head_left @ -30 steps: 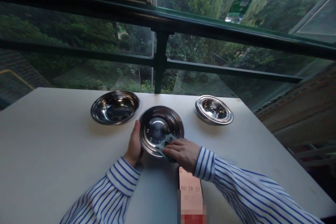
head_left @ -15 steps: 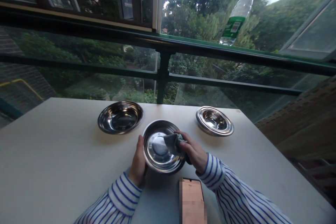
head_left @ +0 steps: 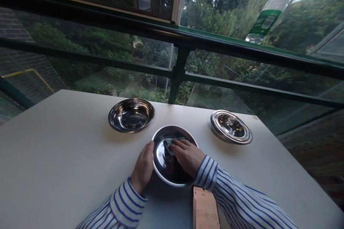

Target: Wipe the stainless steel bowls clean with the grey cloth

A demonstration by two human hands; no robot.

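Note:
A shiny stainless steel bowl (head_left: 161,166) is in front of me near the middle of the white table. My left hand (head_left: 143,166) grips its left rim, the thumb along the outer edge. Inside the bowl, my right hand (head_left: 188,155) presses a dark grey-green cloth (head_left: 168,146) against the inner surface, fingers over the cloth. Part of the cloth is hidden under those fingers. Beyond, to the left, sits another steel bowl (head_left: 131,116). On the right is a small stack of steel bowls (head_left: 231,128).
A phone (head_left: 205,207) lies on the white table (head_left: 80,157) below my right wrist. Along the table's far edge runs a dark green railing (head_left: 177,75) with glass. A plastic bottle with a green label (head_left: 268,18) stands on the ledge above it.
My right hand has moved from the bowl's right rim down into it, pushing the cloth onto the inside. The left hand still holds the left rim. The whole view has shifted slightly.

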